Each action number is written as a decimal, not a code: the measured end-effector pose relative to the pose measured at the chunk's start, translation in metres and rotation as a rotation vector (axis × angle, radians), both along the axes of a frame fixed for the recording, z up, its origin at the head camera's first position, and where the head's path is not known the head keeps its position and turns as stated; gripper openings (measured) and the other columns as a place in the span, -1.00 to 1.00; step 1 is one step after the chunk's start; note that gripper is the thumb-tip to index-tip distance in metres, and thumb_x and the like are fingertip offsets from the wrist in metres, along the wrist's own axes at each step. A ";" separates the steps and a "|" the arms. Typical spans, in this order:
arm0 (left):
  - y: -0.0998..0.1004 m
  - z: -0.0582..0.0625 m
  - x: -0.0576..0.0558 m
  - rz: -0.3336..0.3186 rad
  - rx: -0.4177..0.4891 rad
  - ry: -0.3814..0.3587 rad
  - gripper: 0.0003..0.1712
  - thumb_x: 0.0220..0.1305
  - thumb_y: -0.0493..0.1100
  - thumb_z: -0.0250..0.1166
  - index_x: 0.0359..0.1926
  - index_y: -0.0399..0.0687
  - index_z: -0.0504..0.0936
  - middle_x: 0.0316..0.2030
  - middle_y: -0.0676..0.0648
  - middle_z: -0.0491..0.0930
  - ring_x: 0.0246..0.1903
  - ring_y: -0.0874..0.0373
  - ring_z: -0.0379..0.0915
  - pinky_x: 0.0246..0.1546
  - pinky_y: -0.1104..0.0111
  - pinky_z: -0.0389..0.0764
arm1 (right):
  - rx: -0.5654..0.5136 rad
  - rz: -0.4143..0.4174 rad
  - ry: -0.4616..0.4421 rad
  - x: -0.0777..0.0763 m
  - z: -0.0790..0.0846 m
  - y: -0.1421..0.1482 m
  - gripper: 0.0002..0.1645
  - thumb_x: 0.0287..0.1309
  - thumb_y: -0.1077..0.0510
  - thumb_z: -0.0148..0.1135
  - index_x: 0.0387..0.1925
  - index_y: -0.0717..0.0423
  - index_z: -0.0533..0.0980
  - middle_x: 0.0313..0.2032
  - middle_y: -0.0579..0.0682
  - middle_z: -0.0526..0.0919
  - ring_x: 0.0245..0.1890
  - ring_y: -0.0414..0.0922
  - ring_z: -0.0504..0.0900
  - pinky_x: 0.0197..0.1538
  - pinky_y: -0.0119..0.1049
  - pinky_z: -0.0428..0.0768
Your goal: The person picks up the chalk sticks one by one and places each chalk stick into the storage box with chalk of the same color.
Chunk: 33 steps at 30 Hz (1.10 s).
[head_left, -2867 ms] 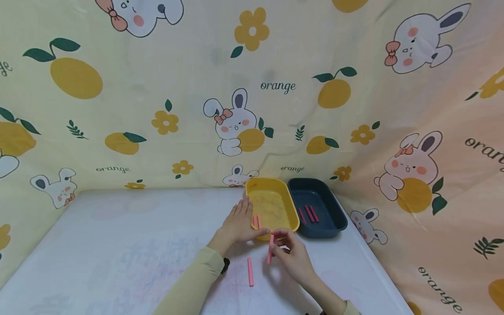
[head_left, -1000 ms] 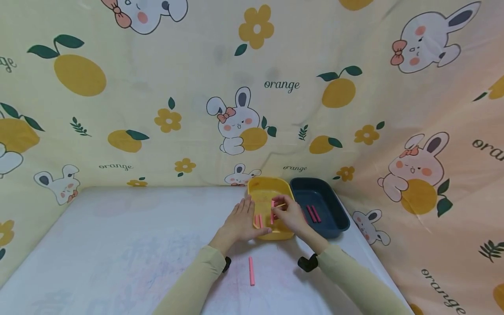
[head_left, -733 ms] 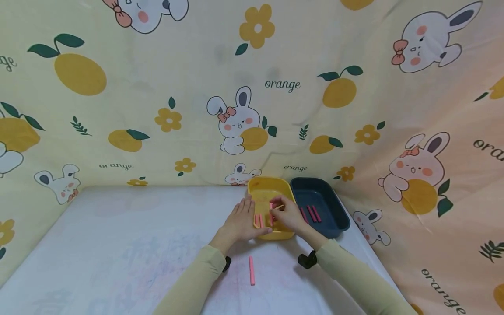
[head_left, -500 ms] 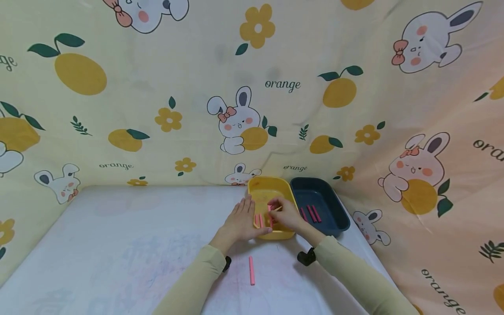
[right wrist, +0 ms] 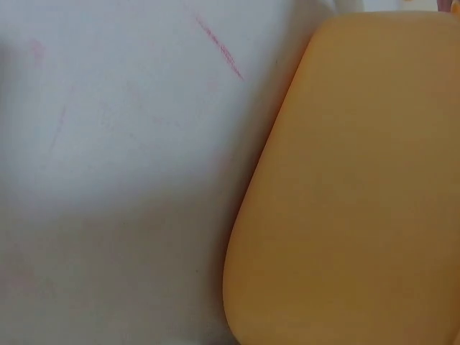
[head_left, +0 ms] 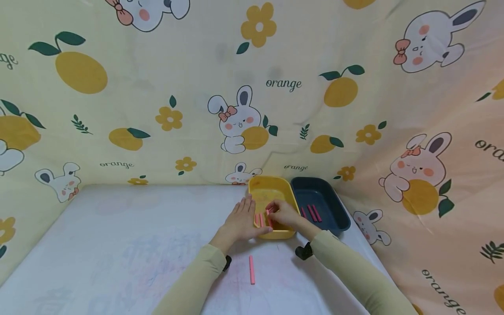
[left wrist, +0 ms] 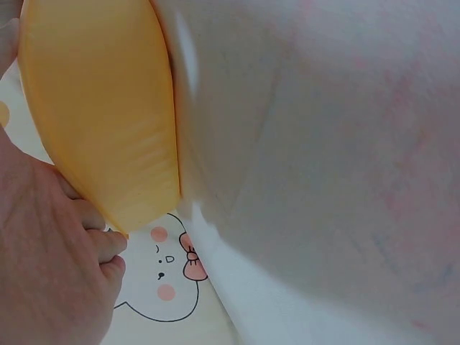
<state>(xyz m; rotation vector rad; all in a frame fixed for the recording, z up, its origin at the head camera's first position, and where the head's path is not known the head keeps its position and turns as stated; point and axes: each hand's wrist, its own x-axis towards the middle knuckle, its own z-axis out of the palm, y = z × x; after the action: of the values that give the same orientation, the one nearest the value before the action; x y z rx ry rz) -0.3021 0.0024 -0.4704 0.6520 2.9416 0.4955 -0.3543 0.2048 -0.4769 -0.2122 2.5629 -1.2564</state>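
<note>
In the head view my right hand (head_left: 282,214) reaches into the yellow tray (head_left: 271,181) and pinches a pink chalk stick (head_left: 269,220) low over its bottom. Two more pink chalk sticks (head_left: 261,220) lie side by side at the tray's left. My left hand (head_left: 237,222) rests along the tray's left rim, fingers straight and thumb stretched across the near corner. The left wrist view has the left hand (left wrist: 57,251) touching the rim beside the yellow wall (left wrist: 108,108). Only the tray's outer wall (right wrist: 352,180) and tabletop fill the right wrist view; that hand's grip is hidden there.
A dark blue tray (head_left: 340,218) stands against the yellow one's right side, holding several darker pink sticks (head_left: 312,213). One loose pink chalk stick (head_left: 252,270) lies on the white table (head_left: 130,245) in front, between the forearms. A patterned cloth (head_left: 189,87) hangs behind.
My right hand has carried the chalk stick from the table in front into the yellow tray, then lowered it and shifted left toward the two sticks. The left hand has stayed in place.
</note>
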 end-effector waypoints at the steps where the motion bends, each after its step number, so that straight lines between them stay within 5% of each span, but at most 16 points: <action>1: 0.000 0.000 0.000 -0.001 0.004 -0.001 0.38 0.26 0.67 0.02 0.64 -0.33 -0.08 0.66 -0.28 -0.26 0.63 -0.17 -0.25 0.62 0.07 -0.08 | 0.002 -0.001 -0.008 -0.001 0.000 0.000 -0.71 0.33 0.33 0.28 0.07 0.22 0.56 -0.17 0.08 0.62 -0.26 -0.08 0.58 -0.20 -0.36 0.62; 16: 0.000 0.005 0.003 0.001 0.009 -0.005 0.38 0.25 0.66 0.05 0.63 -0.34 -0.06 0.65 -0.30 -0.23 0.63 -0.18 -0.23 0.61 0.05 -0.06 | 0.031 0.022 -0.060 -0.002 0.002 -0.003 -0.73 0.36 0.35 0.27 0.06 0.28 0.55 -0.20 0.10 0.59 -0.29 -0.07 0.59 -0.22 -0.37 0.64; 33: 0.001 0.001 0.001 0.009 0.016 -0.013 0.38 0.25 0.67 0.04 0.63 -0.33 -0.06 0.65 -0.29 -0.23 0.63 -0.18 -0.23 0.61 0.05 -0.06 | 0.085 0.015 -0.014 -0.001 -0.002 -0.003 -0.73 0.33 0.32 0.31 0.04 0.26 0.60 -0.21 0.08 0.63 -0.32 -0.08 0.62 -0.21 -0.37 0.67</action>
<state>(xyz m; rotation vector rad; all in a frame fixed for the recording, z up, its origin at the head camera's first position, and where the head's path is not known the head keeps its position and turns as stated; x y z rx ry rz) -0.3008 0.0035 -0.4694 0.6352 2.9327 0.5223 -0.3550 0.2015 -0.4792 -0.2031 2.5910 -1.1369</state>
